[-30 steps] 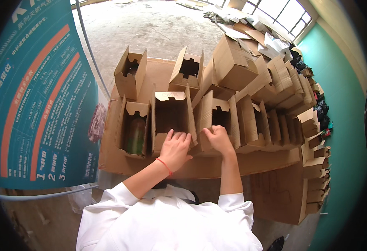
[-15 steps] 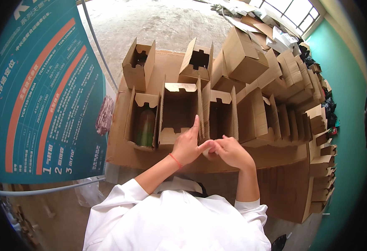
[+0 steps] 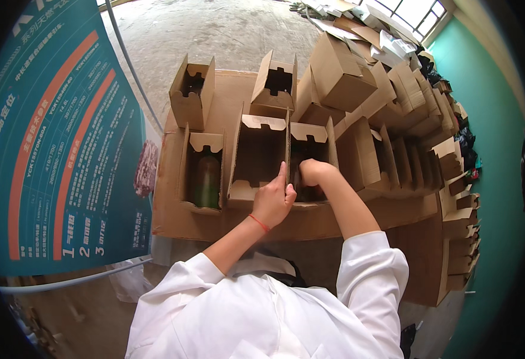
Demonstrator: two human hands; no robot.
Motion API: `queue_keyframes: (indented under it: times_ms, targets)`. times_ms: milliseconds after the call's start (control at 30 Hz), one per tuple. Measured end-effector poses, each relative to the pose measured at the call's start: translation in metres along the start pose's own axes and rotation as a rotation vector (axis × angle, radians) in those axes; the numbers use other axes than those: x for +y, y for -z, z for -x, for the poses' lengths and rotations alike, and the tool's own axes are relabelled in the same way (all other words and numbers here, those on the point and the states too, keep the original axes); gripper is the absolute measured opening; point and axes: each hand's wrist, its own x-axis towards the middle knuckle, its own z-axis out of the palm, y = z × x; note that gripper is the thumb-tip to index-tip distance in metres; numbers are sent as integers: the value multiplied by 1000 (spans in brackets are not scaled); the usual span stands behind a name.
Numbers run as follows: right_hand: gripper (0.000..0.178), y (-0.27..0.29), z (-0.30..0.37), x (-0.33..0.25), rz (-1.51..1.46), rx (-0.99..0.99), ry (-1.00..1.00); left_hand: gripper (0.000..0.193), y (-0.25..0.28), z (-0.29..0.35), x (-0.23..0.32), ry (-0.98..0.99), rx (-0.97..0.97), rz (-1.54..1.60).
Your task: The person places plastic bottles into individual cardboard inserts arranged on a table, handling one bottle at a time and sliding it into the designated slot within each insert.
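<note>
My left hand (image 3: 272, 202) is at the front edge between two open cardboard boxes. Its index finger lies along the upright wall and its thumb is on the other side, pinching the cardboard. My right hand (image 3: 318, 172) reaches down into the right-hand box (image 3: 310, 133), its fingers hidden inside. Left of that stands the middle box (image 3: 264, 122), its flaps raised and its inside dark. A green glass bottle (image 3: 206, 182) stands in the box (image 3: 207, 142) at the left end of this row.
Two more open boxes (image 3: 192, 106) (image 3: 274, 81) stand behind. A tall closed-looking carton (image 3: 341, 72) and rows of open boxes (image 3: 415, 99) fill the right side. A cardboard sheet (image 3: 244, 230) lies underneath. A blue-green printed banner (image 3: 65, 149) stands at left, a green wall (image 3: 484, 119) at right.
My hands were close together in front of the boxes. My right hand has moved forward into the right-hand box, while my left has shifted slightly right onto the cardboard wall.
</note>
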Motion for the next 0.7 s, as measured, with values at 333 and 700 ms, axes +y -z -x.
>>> queue_keyframes:
  times_ms: [333,700]
  targets:
    - [36,-82,-115,34,-425,-183,-86,93,-7,9,-12,-36,-110,-79]
    - [40,-116,-125,51,-1324,-77,-123,97,-27,2,-26,-125,-42,-351]
